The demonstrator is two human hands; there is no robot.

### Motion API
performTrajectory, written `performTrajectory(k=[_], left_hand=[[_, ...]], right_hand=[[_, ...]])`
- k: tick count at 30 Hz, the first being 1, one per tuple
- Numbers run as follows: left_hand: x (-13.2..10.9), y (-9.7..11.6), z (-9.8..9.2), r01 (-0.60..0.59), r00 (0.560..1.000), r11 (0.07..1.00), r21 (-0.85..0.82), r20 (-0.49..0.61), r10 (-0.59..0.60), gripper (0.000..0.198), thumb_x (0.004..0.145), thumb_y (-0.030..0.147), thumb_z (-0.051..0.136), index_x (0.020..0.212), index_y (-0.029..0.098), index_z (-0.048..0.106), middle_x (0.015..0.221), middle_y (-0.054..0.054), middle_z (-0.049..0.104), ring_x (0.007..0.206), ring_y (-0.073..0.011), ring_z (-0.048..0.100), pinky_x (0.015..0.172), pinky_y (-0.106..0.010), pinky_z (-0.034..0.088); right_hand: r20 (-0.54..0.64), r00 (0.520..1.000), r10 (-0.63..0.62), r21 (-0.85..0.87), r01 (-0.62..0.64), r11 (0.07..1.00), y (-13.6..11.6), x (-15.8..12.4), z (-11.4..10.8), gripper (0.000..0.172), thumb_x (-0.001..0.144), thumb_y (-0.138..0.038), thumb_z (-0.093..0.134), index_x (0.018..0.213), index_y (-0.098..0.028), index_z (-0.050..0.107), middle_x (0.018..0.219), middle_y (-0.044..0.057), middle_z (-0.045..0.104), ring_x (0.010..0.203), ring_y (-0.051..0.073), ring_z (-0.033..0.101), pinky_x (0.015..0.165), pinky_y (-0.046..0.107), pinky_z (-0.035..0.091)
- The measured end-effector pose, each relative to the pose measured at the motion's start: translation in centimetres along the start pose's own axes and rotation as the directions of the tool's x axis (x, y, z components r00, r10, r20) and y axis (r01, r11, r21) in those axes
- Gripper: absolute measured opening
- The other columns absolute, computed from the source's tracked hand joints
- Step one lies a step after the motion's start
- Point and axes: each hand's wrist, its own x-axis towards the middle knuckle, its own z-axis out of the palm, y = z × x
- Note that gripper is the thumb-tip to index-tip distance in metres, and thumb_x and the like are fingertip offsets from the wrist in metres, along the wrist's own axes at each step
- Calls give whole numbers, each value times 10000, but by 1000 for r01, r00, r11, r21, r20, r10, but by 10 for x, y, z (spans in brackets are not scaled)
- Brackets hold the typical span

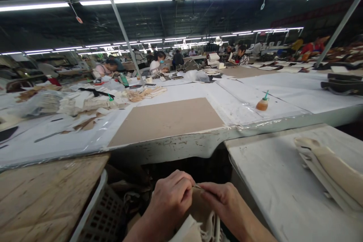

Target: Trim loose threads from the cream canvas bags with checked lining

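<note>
My left hand and my right hand meet low in front of me, below the table edge. Both are closed, fingers pinched together on a cream fabric piece that hangs between them over my lap. A thin edge or strip of it shows between the two thumbs. A brown cardboard sheet lies on the white table straight ahead, out of reach of both hands.
A small glue bottle with a green tip stands on the table at right. Stacked cream pieces lie on a side board at right. A wooden board and white basket sit at left. Other people work at far tables.
</note>
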Motion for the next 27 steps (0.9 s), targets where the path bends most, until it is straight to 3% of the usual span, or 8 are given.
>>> performTrajectory(k=[9, 15, 18, 21, 24, 27], left_hand=[[2, 1, 1, 43, 999, 998, -38, -12, -43, 212, 739, -8, 461, 662, 188, 483, 724, -6, 650, 684, -139, 590, 632, -239, 470], [5, 5, 2, 189, 981, 975, -115, 69, -182, 210, 702, 6, 479, 628, 196, 429, 708, 6, 644, 674, -135, 573, 633, -248, 429], [6, 7, -1, 351, 934, 920, -175, 144, -328, 246, 701, 35, 505, 656, 218, 347, 696, 22, 644, 638, -126, 568, 601, -237, 411], [9, 8, -7, 484, 873, 843, -233, 197, -447, 293, 703, 65, 520, 709, 241, 287, 694, 41, 664, 601, -117, 562, 581, -225, 406], [13, 7, -14, 529, 846, 816, -233, 221, -485, 261, 699, 92, 550, 714, 236, 333, 707, 33, 682, 610, -119, 563, 571, -216, 399], [16, 6, -22, 571, 818, 790, -223, 240, -523, 222, 688, 103, 575, 704, 226, 391, 695, 27, 686, 613, -126, 572, 559, -212, 389]], right_hand=[[6, 995, -101, -11, 101, 995, -2, 1, -1, 351, 972, -315, 440, 824, -220, 744, 720, -23, 707, 656, 156, 655, 656, 210, 505], [67, 990, -120, -91, 126, 988, 1, -1, -5, 366, 1002, -289, 398, 756, -171, 641, 638, -39, 554, 587, 113, 521, 566, 213, 372], [101, 987, -124, -123, 136, 983, 2, -1, -7, 366, 1006, -268, 395, 713, -176, 593, 614, -46, 512, 574, 109, 491, 554, 233, 327], [121, 984, -132, -188, 153, 970, -1, 1, -11, 318, 999, -238, 399, 788, -193, 632, 691, -27, 612, 641, 137, 576, 609, 246, 361], [150, 982, -112, -213, 143, 967, -11, 5, -14, 193, 962, -237, 477, 1002, -231, 665, 895, 3, 706, 830, 194, 650, 725, 275, 406], [178, 984, -15, -140, 41, 989, -20, 11, -12, 171, 887, -253, 587, 1034, -246, 675, 865, -3, 719, 825, 201, 648, 693, 267, 416]])
